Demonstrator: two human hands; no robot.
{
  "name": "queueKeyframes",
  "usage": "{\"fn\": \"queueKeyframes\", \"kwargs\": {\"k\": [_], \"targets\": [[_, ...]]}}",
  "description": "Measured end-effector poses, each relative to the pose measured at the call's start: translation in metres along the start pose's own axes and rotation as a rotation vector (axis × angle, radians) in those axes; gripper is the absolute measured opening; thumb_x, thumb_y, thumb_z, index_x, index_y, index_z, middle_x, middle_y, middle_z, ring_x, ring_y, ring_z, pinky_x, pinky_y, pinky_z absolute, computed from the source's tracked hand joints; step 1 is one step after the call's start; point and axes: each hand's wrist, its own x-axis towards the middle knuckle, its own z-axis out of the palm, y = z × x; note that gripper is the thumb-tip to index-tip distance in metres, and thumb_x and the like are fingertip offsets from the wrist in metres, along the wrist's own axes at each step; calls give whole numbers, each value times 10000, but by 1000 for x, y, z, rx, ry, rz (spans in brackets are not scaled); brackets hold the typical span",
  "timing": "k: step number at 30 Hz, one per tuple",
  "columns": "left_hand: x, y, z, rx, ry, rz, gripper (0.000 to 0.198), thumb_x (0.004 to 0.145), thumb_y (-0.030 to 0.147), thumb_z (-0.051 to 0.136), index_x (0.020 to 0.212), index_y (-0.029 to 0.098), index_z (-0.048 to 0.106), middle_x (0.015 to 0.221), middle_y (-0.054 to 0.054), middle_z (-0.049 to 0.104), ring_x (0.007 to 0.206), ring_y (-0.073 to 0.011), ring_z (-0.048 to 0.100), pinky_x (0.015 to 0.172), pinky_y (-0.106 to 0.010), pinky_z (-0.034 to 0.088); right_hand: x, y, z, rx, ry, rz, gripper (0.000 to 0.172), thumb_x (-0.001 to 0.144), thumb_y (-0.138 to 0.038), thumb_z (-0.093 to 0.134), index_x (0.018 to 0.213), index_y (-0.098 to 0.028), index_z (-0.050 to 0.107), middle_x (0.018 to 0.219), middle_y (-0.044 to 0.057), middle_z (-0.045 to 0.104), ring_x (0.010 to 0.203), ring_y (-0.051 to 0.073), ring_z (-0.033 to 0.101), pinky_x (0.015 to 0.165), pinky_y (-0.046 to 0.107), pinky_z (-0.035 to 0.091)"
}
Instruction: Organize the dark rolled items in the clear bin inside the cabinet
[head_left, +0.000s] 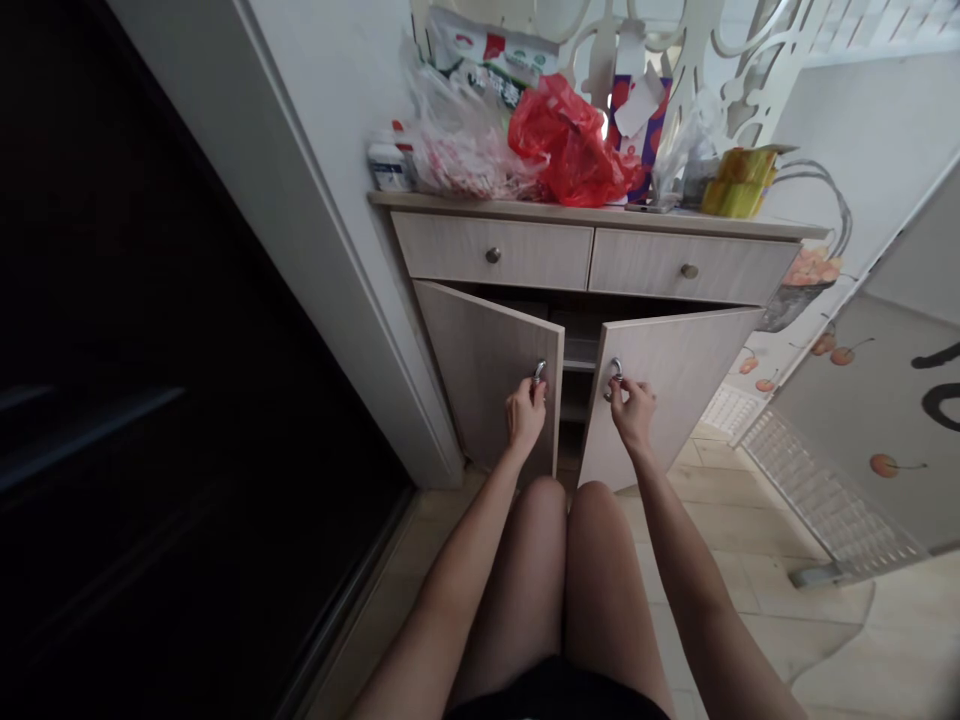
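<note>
Head, L hand [527, 412], R hand [634, 412] part. hiding handles [540, 367], shelves [578, 362] dim

The pale cabinet top [789, 229] bears, left to right, 1 white bottle [388, 167], a clear plastic bag [463, 160], a red bag [570, 150], 1 purple box [649, 142], perhaps a phone [651, 208], and yellow packaging [736, 190].

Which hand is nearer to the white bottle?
Left. The left hand grips the left handle, below and right of the bottle; the right hand grips the right handle, farther right.
</note>
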Motion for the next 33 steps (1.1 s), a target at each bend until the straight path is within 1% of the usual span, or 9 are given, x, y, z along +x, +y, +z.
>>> {"fn": "queueKeyframes", "kwargs": {"k": [7,13,16,20,23,25,27,30,33], "targets": [[-28,-19,-48,-79,79,16,205,923,366,549,899,196,660,834,-88,746,791,-217,724,726,-285,531,-33,12,-47,-3,74,-36,409,970,-440,427,910,-179,737,850,102,724,872,236,581,815,357,312],[-46,-27,-88,-37,160,19,242,892,393,521,885,198,663,851,-94,759,797,-225,727,709,-286,544,-61,34,-99,-31,142,-55,453,968,-502,441,890,-182,752,811,88,711,795,210,590,821,359,346],[-56,-38,-117,30,216,5,266,863,413,523,886,193,670,865,-95,766,799,-229,727,710,-287,544,-71,48,-128,-36,169,-91,450,956,-517,479,881,-175,761,810,91,704,764,204,597,779,341,381],[-65,-61,-166,161,328,-61,250,807,392,545,860,186,677,869,-111,764,786,-249,729,698,-301,547,-82,72,-162,-103,203,-127,421,945,-499,512,885,-168,764,771,86,684,705,197,590,723,323,400],[-63,-78,-207,225,379,-157,233,750,347,559,847,176,685,892,-118,768,828,-265,733,735,-316,558,-91,96,-183,-227,266,-110,436,924,-524,522,850,-160,750,742,87,659,662,196,570,714,337,389],[-59,-87,-231,244,382,-227,229,711,324,569,829,168,688,884,-109,771,857,-273,732,756,-322,562,-97,113,-196,-310,320,-77,458,909,-550,509,830,-159,734,761,96,655,696,214,581,744,361,386],[-53,-94,-252,262,375,-299,214,677,304,585,806,169,689,837,-76,772,832,-260,728,736,-308,562,-102,130,-210,-382,368,-29,458,894,-558,491,834,-167,722,786,101,654,732,233,589,774,387,384],[-44,-102,-275,313,379,-403,147,656,272,597,765,210,673,683,44,740,747,-216,704,684,-281,552,-104,154,-231,-447,409,32,421,844,-542,477,813,-190,706,760,99,639,671,235,559,758,416,389],[-36,-112,-290,367,385,-467,61,666,257,592,707,239,633,493,127,629,666,-183,673,644,-263,532,-99,174,-254,-480,405,106,343,769,-523,461,687,-242,640,643,87,582,616,256,530,708,440,387]]}}
